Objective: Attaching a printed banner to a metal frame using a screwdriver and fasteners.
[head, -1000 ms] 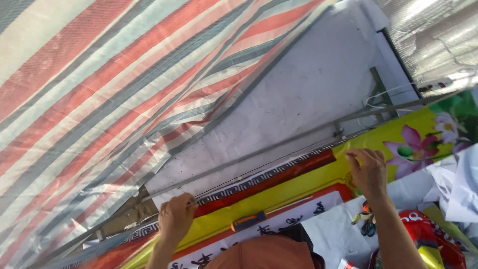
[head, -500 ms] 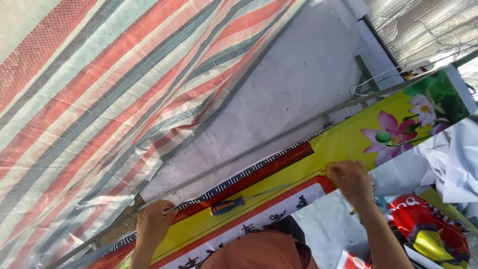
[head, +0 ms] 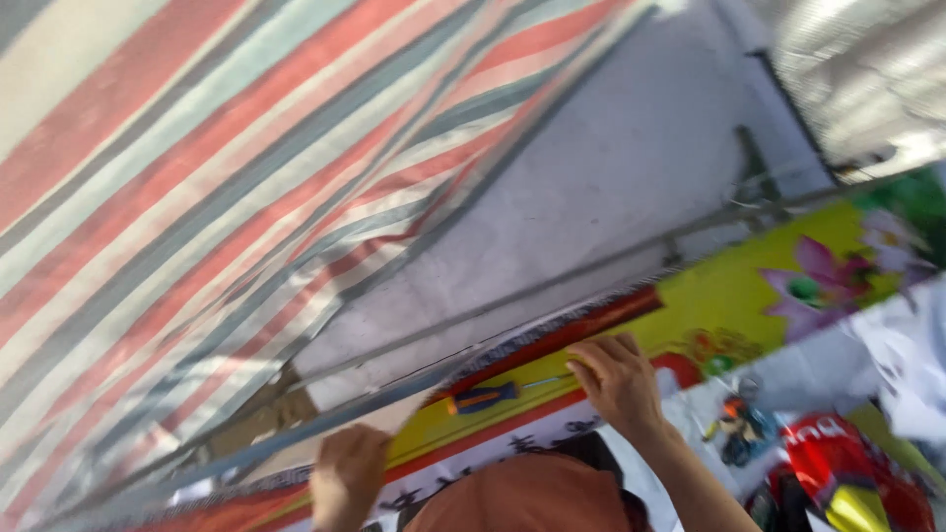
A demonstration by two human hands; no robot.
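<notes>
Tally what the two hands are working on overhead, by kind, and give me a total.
Hands: 2, the left hand and the right hand
Yellow and red banner: 1
Screwdriver with orange and blue handle: 1
Striped tarpaulin: 1
Metal rail: 1
Total: 6

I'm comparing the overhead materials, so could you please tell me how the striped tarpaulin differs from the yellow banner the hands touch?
The red, grey and white striped tarpaulin carries plain bands; the yellow flower-printed banner carries pictures. The tarpaulin fills much of the view; the banner is a narrow strip. Right hand and left hand reach the banner, not the tarpaulin. Both hang overhead.
</notes>
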